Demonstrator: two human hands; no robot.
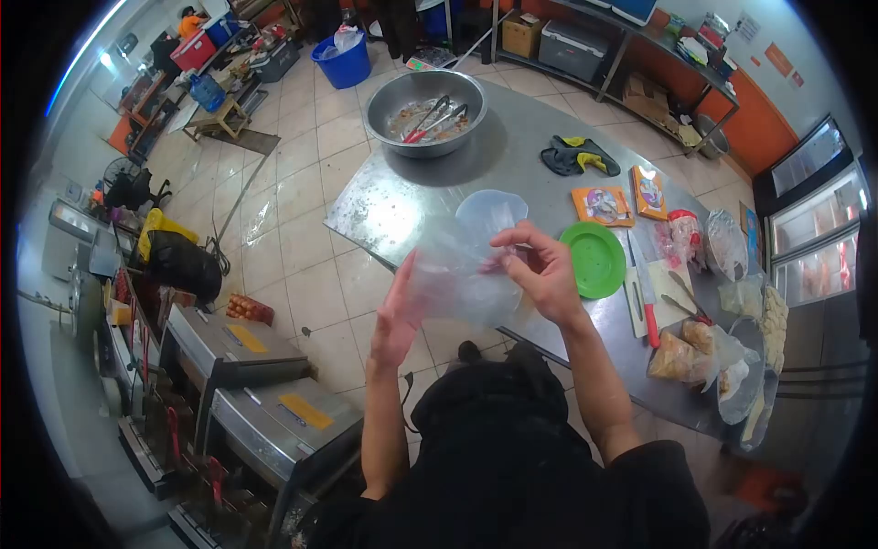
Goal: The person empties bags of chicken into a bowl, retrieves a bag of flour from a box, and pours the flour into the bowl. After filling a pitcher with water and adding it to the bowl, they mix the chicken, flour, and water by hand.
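Note:
A clear, crinkled plastic bag [453,284] is stretched between my two hands over the front edge of the metal table. My left hand [397,316] holds its left side, fingers pointing up and partly covered by the film. On the other side, my right hand [546,273] pinches the bag between thumb and fingertips. Just behind the bag lies a pale blue round plate or lid [492,209], partly covered by it. A green plate [593,260] sits close to the right of my right hand.
On the steel table [430,192] stands a big metal bowl [382,123] with tongs [434,119] inside. Gloves [578,156], orange packets [604,207], a red-handled knife [648,306], more tongs [688,297] and bagged food [674,357] lie rightward. Metal equipment [261,425] stands at lower left.

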